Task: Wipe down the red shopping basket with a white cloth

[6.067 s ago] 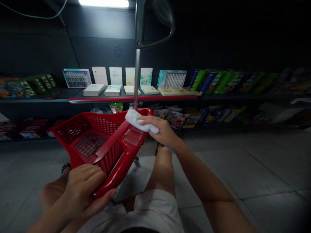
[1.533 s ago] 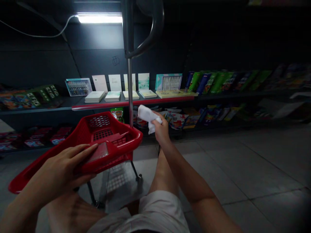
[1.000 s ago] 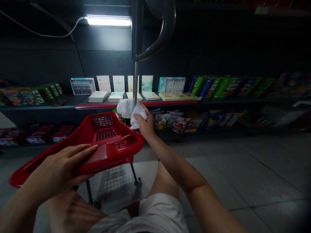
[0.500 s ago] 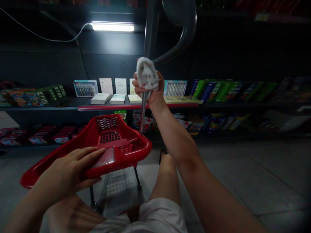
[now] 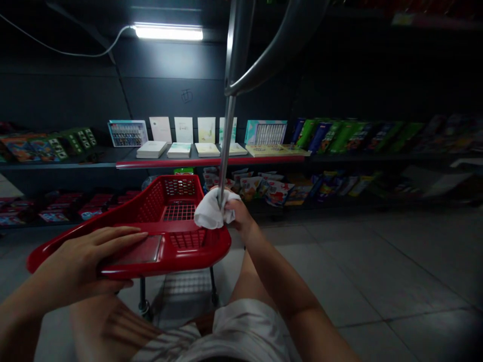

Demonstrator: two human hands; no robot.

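Observation:
A red plastic shopping cart (image 5: 204,255) stands in front of me, with a metal pole (image 5: 228,133) rising from its right rear corner. My left hand (image 5: 85,259) is closed around the cart's handle, with the thumb underneath and the fingers over the top beside a clear panel (image 5: 147,249). Low on the pole, just above the cart's rim, my right hand (image 5: 238,213) grips a white cloth (image 5: 209,211) wrapped against the metal. The cloth partly hides its fingers. Higher up, a curved metal tube (image 5: 269,60) branches off the pole.
Behind the cart runs a dark shelf with a red front edge (image 5: 181,163), bearing books (image 5: 151,149) and green packages (image 5: 345,138). Snack bags (image 5: 278,192) fill the lower shelf. A tube light (image 5: 168,32) glows above. My bent leg (image 5: 247,284) is close to the cart.
My right hand has slid down the pole with the cloth, from beside the curved tube to near the cart's rim. My left hand stays on the handle; the view has shifted slightly.

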